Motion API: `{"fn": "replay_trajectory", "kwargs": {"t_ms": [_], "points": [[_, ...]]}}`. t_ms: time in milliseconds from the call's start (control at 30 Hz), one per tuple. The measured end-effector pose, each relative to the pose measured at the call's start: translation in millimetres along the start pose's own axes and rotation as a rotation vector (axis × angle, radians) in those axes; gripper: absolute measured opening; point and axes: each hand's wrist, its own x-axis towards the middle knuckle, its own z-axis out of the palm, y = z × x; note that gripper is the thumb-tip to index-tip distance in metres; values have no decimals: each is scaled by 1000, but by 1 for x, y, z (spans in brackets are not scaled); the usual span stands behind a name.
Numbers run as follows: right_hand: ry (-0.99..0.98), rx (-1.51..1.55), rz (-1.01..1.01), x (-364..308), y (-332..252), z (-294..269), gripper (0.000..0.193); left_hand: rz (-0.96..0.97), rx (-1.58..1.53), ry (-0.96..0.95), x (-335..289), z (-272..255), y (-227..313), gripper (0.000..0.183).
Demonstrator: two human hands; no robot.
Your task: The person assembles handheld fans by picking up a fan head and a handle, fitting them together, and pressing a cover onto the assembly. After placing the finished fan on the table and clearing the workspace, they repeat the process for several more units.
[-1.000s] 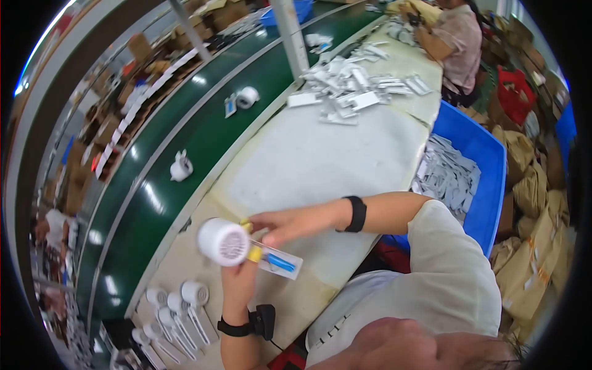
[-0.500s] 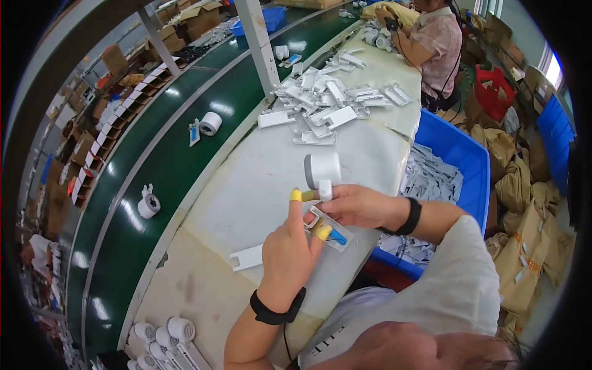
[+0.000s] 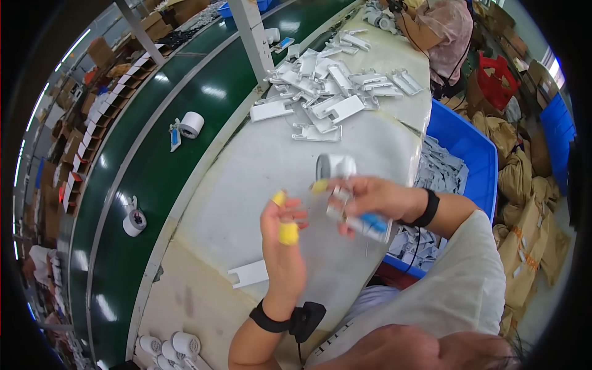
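My right hand point(image 3: 377, 198) grips a white plastic unit with a round cylindrical head point(image 3: 340, 164). A blue piece point(image 3: 374, 221) shows in the unit's flat body, below the fingers; motion blurs it and the palm hides part of it. To its left, apart from the unit, is my left hand point(image 3: 282, 256). Its fingers are apart with nothing between them. Yellow covers sit on fingertips of both hands. A white slotted cover point(image 3: 248, 274) lies on the worktable point(image 3: 228, 203), partly behind my left wrist.
Several white covers point(image 3: 330, 86) are heaped at the far end. A blue bin point(image 3: 465, 132) of white parts stands right. On the left runs a green conveyor point(image 3: 160, 160) carrying white units point(image 3: 134, 223). More round-headed units point(image 3: 185, 343) stand near left. A co-worker point(image 3: 441, 34) sits beyond.
My left hand has come off the white unit and shifted left. My right hand has carried the unit a little to the right, turning it. The camera view has tilted slightly.
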Motion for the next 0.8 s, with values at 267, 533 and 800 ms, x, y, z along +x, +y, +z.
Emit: {"fn": "replay_trajectory", "kwargs": {"t_ms": [267,533,800], "points": [[753,28,-314,38,-117,-199,31,357,1353,-524,-42,-10,-50,59],[1389,-989,-356,67,-141,-247,47,327,1374,-518,-39,1,-56,60],[300,-901,-368,98,-76,-54,29,368,1212,-316,-34,-12,-69,45]]}}
